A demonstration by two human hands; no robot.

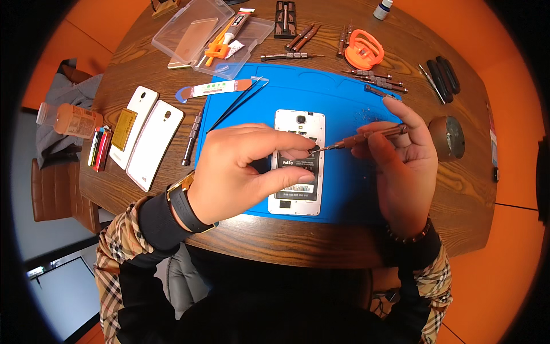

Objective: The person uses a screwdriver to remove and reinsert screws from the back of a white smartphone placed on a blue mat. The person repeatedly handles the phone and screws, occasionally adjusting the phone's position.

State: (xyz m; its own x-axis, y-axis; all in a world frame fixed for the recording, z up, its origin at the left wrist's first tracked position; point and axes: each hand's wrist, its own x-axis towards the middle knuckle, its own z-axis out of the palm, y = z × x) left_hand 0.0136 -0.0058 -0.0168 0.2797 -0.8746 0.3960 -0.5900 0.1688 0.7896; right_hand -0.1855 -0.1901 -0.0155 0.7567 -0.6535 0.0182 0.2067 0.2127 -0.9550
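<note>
A white phone with its back cover off lies on the blue mat, its black battery showing. Over it reaches my left hand, thumb and forefinger apart, the forefinger's tip beside the tip of a screwdriver. That slim brown screwdriver is held in my right hand, its thin shaft pointing left over the upper part of the battery. Whether anything tiny sits on the screwdriver's tip is too small to tell. Part of the phone is hidden under my left fingers.
Left of the blue mat lie black tweezers, a white back cover and another white phone. Behind are an open clear plastic box, several screwdrivers and an orange suction cup. A round tin stands at right.
</note>
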